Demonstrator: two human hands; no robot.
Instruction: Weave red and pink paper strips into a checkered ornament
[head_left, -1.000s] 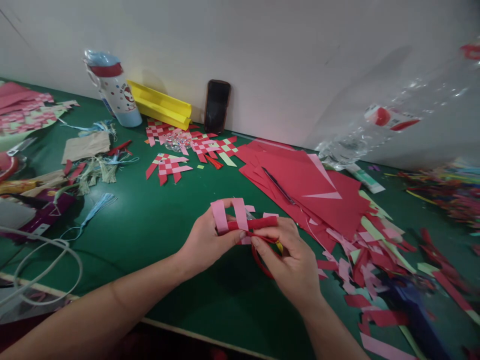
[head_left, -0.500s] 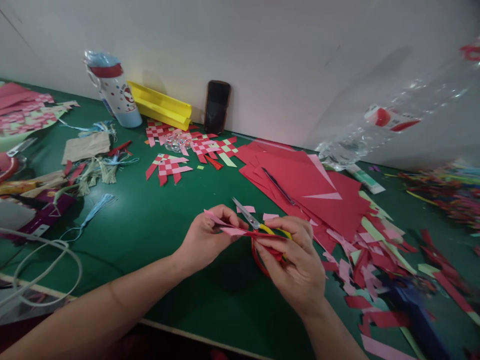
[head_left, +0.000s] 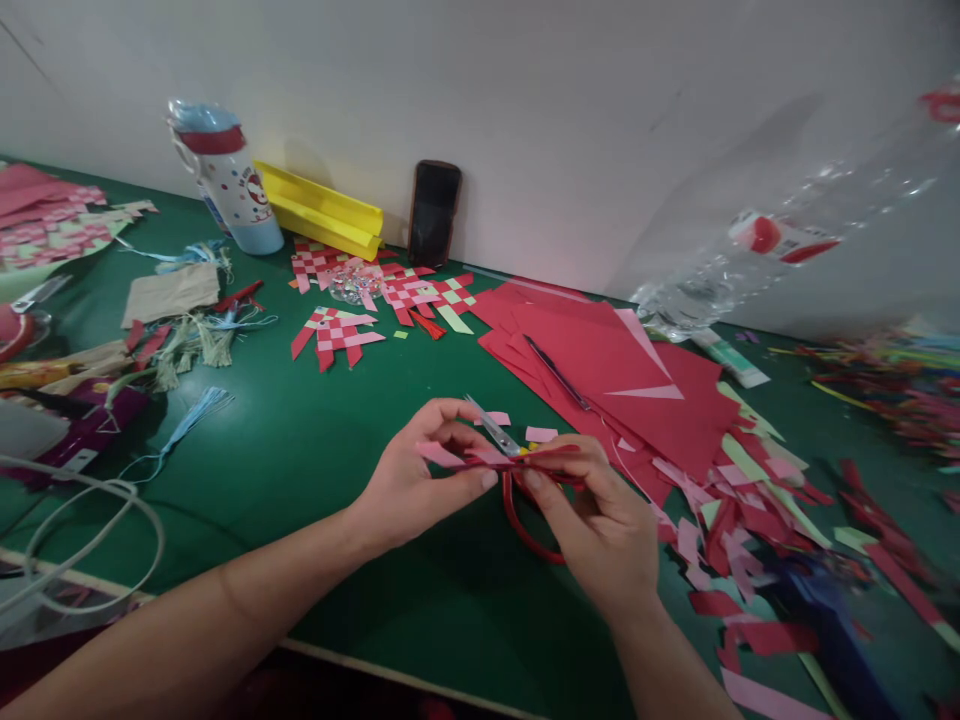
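Observation:
Between my two hands I hold red and pink paper strips, seen nearly edge-on. My left hand pinches their left part between thumb and fingers. At the right part, my right hand pinches them near the middle with its thumb and fingertips. Scissors with red and yellow handles lie on the table just behind and below the strips, blades pointing up and left, partly hidden by my right hand. Two small pink paper pieces rest beside the blades.
Red paper sheets with a dark pen-like tool lie behind my right hand. Paper scraps cover the right side. Woven paper fish, a phone, a yellow holder and a cup stand or lie farther back. Tassels are left.
My hands have drawn closer together on the strips. My right fingers have shifted along them, and the strips are turned more edge-on. The scissors have stayed in place.

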